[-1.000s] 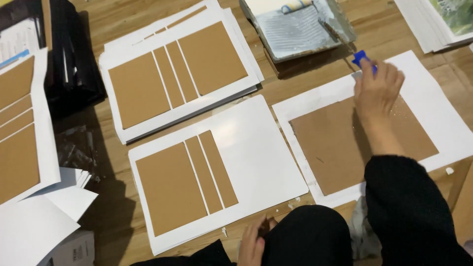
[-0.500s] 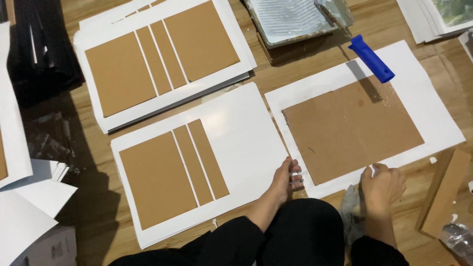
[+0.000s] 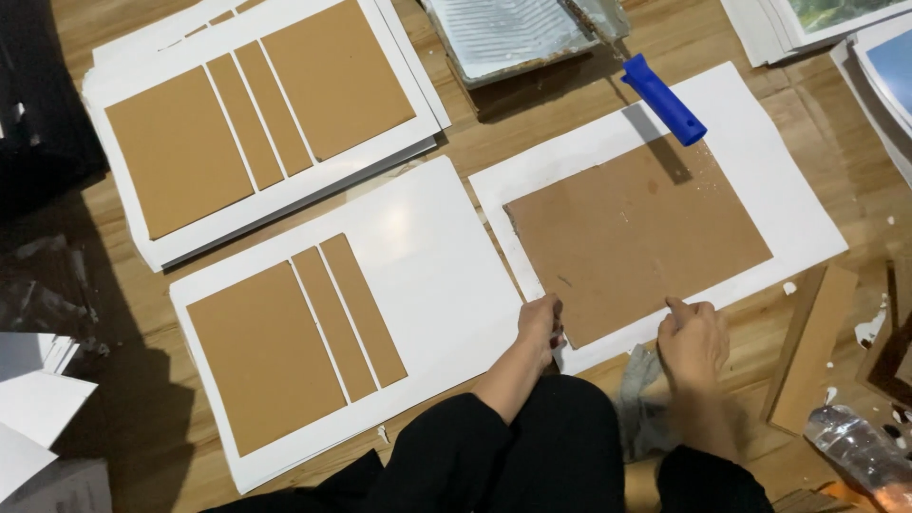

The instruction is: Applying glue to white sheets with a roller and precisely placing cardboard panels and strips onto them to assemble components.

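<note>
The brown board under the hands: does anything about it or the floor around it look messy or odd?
Yes. The brown board shows pale smears and lies a bit crooked on its white sheet. White flecks dot the wooden floor at right. The left hand and right hand touch its near edge.

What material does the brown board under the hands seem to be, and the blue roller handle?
Brown board: likely matte greyboard or cardboard, flat and stiff, with shiny wet-looking streaks. Blue roller handle: probably smooth moulded plastic, evenly coloured, slightly glossy.
</note>
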